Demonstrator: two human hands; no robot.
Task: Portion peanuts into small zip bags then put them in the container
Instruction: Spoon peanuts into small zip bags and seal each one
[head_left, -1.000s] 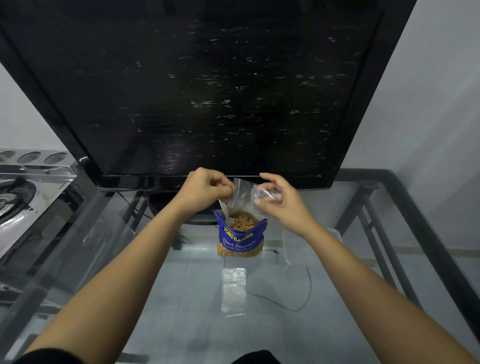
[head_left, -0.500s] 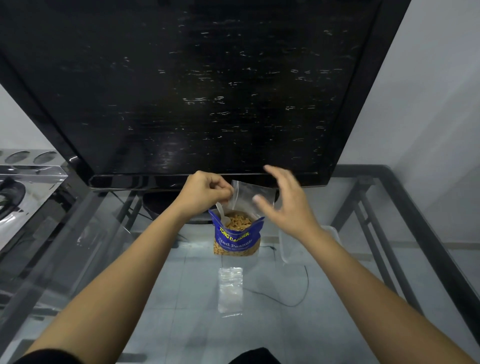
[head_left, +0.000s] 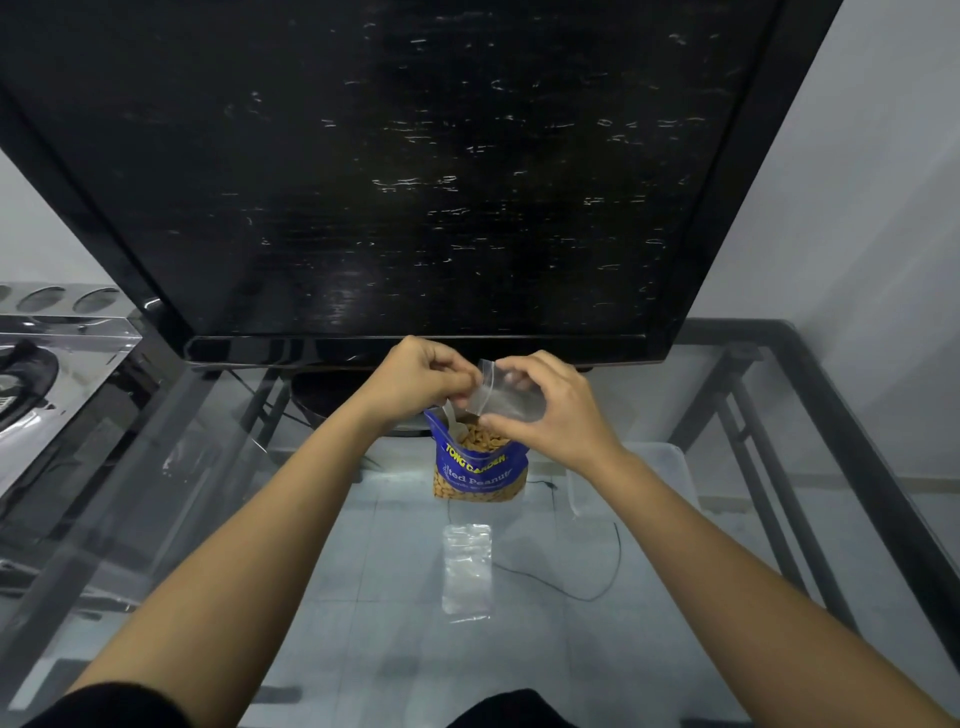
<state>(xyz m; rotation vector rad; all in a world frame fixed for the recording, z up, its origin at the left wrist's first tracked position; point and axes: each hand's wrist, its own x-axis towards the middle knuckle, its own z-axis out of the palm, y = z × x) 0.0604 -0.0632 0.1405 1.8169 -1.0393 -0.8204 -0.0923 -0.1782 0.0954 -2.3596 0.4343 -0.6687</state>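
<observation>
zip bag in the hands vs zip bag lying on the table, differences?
The held zip bag is up above the open peanut bag, pinched by the left hand and right hand; the flat zip bag lies untouched on the glass table. Both are small, clear, and look empty.

Peanut bag (head_left: 478, 470): you see a blue pouch standing upright on the glass, its top open, tan peanuts filling it and a white spoon (head_left: 453, 422) leaning inside at its left edge.
Held zip bag (head_left: 506, 395): your small clear bag hangs just above the peanut bag's mouth, pinched at its left top edge and cupped on its right side.
Spare zip bag (head_left: 466, 570): a clear bag lies flat, nearer you than the peanut bag.
Container (head_left: 670, 467): a clear tub sits just right of the peanut bag.
</observation>
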